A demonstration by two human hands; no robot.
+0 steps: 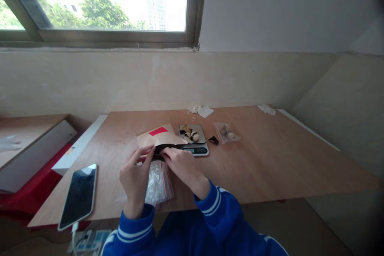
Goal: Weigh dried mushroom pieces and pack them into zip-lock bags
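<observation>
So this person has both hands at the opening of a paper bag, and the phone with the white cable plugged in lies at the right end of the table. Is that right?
Not quite: the head view shows the phone at the left end of the table. The white cable is plugged in, and the left hand and right hand are at the opening of the paper bag.

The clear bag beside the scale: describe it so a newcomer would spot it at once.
On the wooden table, find the scale. Right of it, beyond a dark scrap, lies the clear bag; pale pieces show inside, unlike the red-striped bags by the left hand.
</observation>
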